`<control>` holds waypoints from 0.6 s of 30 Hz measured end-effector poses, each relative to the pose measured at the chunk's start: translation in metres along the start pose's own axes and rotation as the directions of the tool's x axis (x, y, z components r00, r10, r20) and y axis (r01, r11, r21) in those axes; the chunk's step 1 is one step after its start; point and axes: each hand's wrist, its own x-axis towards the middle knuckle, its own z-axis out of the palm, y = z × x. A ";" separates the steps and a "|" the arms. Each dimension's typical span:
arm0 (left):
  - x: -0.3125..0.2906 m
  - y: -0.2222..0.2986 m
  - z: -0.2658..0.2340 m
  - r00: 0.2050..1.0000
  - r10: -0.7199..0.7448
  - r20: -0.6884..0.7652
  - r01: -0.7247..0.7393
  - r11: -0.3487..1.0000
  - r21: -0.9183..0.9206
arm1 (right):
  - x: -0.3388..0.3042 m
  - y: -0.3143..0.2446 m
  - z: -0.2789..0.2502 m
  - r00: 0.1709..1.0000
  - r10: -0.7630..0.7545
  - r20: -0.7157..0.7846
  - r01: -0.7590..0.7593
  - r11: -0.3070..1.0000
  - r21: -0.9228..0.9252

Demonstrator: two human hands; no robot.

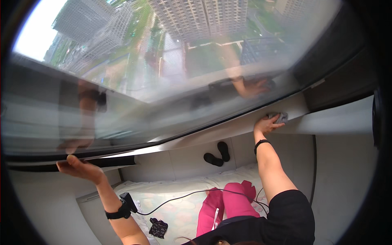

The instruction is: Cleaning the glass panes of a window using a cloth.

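Note:
My right hand (267, 124) presses a crumpled grey cloth (281, 118) onto the pale window ledge (245, 124), beside the lower edge of the glass. At the far left, my left hand (81, 169) rests against the dark lower edge of the window frame (45, 157). Its thumb points up and its fingers stretch out to the left, with nothing held in them. Above both hands the large window pane (163, 110) mirrors my arms.
I kneel in pink trousers (234, 200) on a bed with a pale floral sheet (175, 212). A black cable (179, 194) runs from a device on my left forearm (127, 202). Dark slippers (214, 159) and a black patterned cloth (158, 228) lie nearby. Tall buildings (200, 16) stand outside.

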 end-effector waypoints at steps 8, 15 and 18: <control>0.003 0.002 -0.007 0.993 -0.113 -0.031 0.113 0.993 -0.023 | -0.003 -0.007 -0.016 0.996 0.024 0.088 -0.029 0.998 0.051; 0.005 -0.013 -0.015 1.000 0.003 0.021 -0.004 0.997 0.073 | -0.007 -0.010 -0.020 0.995 -0.010 0.097 0.002 0.997 0.081; 0.000 -0.007 -0.009 1.000 -0.022 -0.007 0.023 0.988 0.153 | 0.007 0.009 -0.004 0.990 -0.067 0.128 0.062 0.997 0.044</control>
